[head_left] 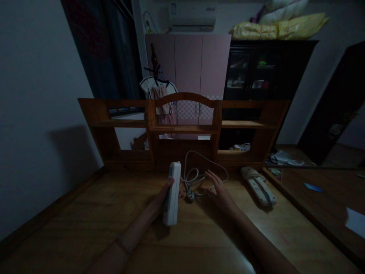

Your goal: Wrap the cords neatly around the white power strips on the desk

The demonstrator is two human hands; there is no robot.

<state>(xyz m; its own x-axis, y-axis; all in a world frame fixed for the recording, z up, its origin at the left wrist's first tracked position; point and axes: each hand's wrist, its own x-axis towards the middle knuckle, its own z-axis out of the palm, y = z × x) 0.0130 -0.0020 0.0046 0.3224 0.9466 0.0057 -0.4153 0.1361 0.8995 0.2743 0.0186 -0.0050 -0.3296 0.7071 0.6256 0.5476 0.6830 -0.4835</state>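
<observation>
My left hand grips a white power strip from its left side and holds it tilted on its edge over the wooden desk. Its white cable loops behind it, and the plug lies on the desk just right of the strip. My right hand hovers over the cable loop with fingers stretched out and apart, holding nothing.
A wooden shelf unit stands along the back of the desk. A second, pale power strip with wound cord lies to the right. A darker table with papers adjoins on the right. A wall runs along the left.
</observation>
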